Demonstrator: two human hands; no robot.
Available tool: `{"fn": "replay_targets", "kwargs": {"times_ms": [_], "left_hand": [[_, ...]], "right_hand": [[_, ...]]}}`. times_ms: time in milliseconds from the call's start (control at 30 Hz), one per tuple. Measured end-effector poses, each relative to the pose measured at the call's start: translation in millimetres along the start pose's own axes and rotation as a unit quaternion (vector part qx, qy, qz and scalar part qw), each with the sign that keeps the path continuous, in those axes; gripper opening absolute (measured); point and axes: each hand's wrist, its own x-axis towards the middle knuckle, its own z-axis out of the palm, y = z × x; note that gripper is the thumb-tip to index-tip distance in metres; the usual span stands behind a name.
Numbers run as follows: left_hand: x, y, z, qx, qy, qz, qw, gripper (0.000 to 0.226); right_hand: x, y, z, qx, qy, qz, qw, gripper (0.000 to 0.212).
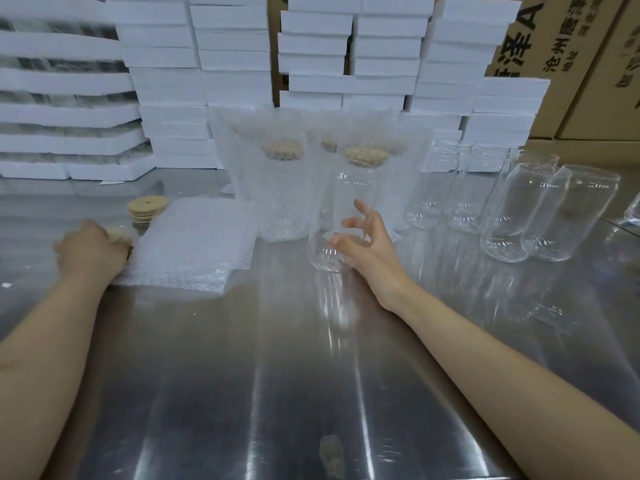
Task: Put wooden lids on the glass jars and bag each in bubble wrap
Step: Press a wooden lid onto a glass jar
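I see the right hand (pixel 367 245) loose and spread, holding nothing, its thumb across the lower front of the glass jar (pixel 346 202), which stands upright and lidless on the steel table (pixel 277 358); whether skin meets glass I cannot tell. The left hand (pixel 90 252) is well off to the other side, fingers curled round a wooden lid (pixel 117 234) just in front of the lid stack (pixel 147 209), against the edge of the flat bubble wrap bags (pixel 197 240). Bagged jars (pixel 284 188) stand just behind the open one.
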Motion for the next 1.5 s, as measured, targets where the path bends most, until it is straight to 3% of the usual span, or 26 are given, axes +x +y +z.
{"fn": "replay_targets", "kwargs": {"times_ms": [67,167,267,367,500,667,767,800,867,967,1100,1267,1333,1400,1500], "left_hand": [[0.7,-2.9,-1.6,-0.096,0.037,-0.040,0.994,0.052],[-4.5,3.4,-9.9,-0.303,0.114,-0.090,0.942,0.066],[-22.1,27.2,-24.7,-0.429,0.182,-0.025,0.885,0.072],[-46.2,60.4,-39.5,-0.562,0.208,-0.004,0.801,0.069],[-92.8,107.4,-49.4,-0.693,0.099,-0.018,0.714,0.032],[-132.1,142.3,-44.4,-0.784,-0.099,-0.050,0.611,0.055],[-152.0,154.5,-44.2,-0.811,-0.193,-0.038,0.551,0.040],[-158.8,157.3,-44.5,-0.807,-0.219,-0.012,0.548,0.034],[-171.2,162.2,-44.0,-0.777,-0.241,0.067,0.578,0.029],[-182.0,165.9,-43.9,-0.726,-0.216,0.153,0.635,0.046],[-185.9,168.4,-39.7,-0.632,-0.175,0.271,0.705,0.049],[-192.5,171.6,-26.4,-0.565,-0.153,0.295,0.756,0.037],[-189.6,168.7,-25.1,-0.518,-0.100,0.327,0.784,0.027],[-187.9,167.3,-25.0,-0.431,-0.008,0.411,0.803,0.020],[-188.4,169.5,-20.1,-0.324,0.067,0.503,0.799,0.025]], "right_hand": [[2.4,1.9,-1.4,-0.008,0.005,-0.008,1.000,0.078],[4.5,4.6,-1.2,-0.034,0.008,-0.021,0.999,0.078],[5.4,7.8,1.5,-0.076,-0.007,-0.031,0.997,0.082],[6.7,10.0,4.5,-0.104,-0.019,-0.033,0.994,0.086],[8.9,13.3,4.3,-0.131,-0.004,-0.030,0.991,0.091],[6.3,11.3,5.5,-0.160,-0.015,-0.041,0.986,0.099],[2.2,7.4,7.9,-0.179,-0.052,-0.060,0.981,0.101],[0.4,6.6,9.6,-0.185,-0.064,-0.067,0.978,0.101],[-2.6,6.2,14.0,-0.189,-0.082,-0.077,0.976,0.101],[-4.8,5.7,19.1,-0.189,-0.089,-0.084,0.974,0.102],[-5.9,4.0,22.1,-0.194,-0.101,-0.086,0.972,0.101],[-6.8,3.0,24.3,-0.200,-0.109,-0.089,0.970,0.101],[-6.4,3.1,24.2,-0.200,-0.106,-0.089,0.970,0.102],[-6.0,3.8,24.9,-0.203,-0.099,-0.090,0.970,0.103],[-4.1,5.3,25.2,-0.211,-0.079,-0.091,0.970,0.103]]}}
